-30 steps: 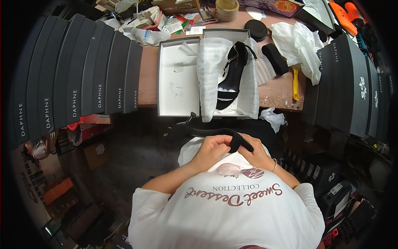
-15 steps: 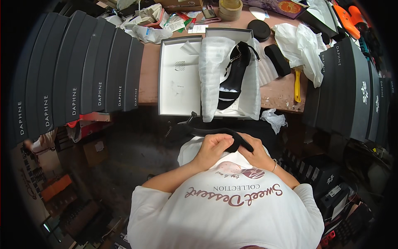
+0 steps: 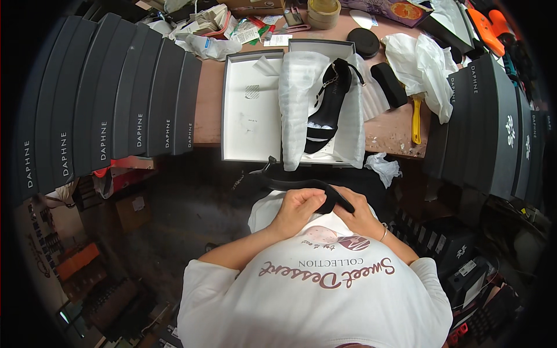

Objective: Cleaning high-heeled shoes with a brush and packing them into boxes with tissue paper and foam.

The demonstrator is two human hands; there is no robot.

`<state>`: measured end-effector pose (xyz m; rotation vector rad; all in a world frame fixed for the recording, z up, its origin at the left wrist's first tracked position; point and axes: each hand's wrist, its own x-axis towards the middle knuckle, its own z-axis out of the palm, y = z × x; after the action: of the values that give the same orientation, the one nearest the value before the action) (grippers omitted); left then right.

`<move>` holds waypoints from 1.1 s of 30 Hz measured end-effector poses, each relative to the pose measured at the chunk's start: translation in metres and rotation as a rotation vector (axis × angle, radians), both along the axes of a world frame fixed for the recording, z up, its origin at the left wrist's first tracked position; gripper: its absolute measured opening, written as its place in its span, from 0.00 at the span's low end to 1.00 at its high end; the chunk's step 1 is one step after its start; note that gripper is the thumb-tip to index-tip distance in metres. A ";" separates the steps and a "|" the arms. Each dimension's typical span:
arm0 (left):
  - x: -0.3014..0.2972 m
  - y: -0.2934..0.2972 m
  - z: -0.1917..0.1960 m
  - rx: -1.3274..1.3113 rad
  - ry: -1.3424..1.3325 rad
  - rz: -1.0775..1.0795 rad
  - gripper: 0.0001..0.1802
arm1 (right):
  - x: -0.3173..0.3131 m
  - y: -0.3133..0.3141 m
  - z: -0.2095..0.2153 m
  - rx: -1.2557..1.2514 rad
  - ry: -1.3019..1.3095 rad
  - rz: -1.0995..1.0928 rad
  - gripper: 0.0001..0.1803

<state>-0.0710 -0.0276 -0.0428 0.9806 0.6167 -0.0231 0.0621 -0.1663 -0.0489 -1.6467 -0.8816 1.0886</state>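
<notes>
A black high-heeled sandal (image 3: 282, 184) lies sideways in front of my body, heel end to the left and toe end to the right. My left hand (image 3: 300, 209) is closed, pinching the sandal's front strap. Bent around the toe end, my right hand (image 3: 357, 212) grips it from the right; some of its fingers are hidden behind the shoe. Ahead, a matching black sandal (image 3: 333, 101) with a chain-like ankle strap rests on white wrapping (image 3: 297, 110) inside an open shoebox (image 3: 313, 46). The white-lined lid (image 3: 238, 116) lies beside that box, on its left.
Dark shoeboxes stand in rows at the left (image 3: 130, 87) and the right (image 3: 493, 122). On the table (image 3: 208, 116) are a yellow-handled brush (image 3: 416, 122), a black block (image 3: 389, 84), a round black tin (image 3: 364, 42), crumpled white paper (image 3: 412, 61) and tape (image 3: 323, 13).
</notes>
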 end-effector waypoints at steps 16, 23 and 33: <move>-0.003 -0.001 0.000 -0.068 -0.013 0.026 0.12 | 0.000 -0.001 -0.001 0.002 -0.012 0.006 0.21; -0.002 -0.001 -0.005 -0.086 -0.003 0.028 0.11 | 0.001 0.000 0.004 -0.047 0.033 -0.003 0.21; -0.004 0.000 -0.020 -0.168 -0.052 -0.012 0.12 | 0.000 -0.001 0.000 -0.034 0.004 -0.001 0.21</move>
<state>-0.0755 -0.0272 -0.0624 0.8199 0.5523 -0.0585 0.0619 -0.1674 -0.0494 -1.6723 -0.8641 1.1111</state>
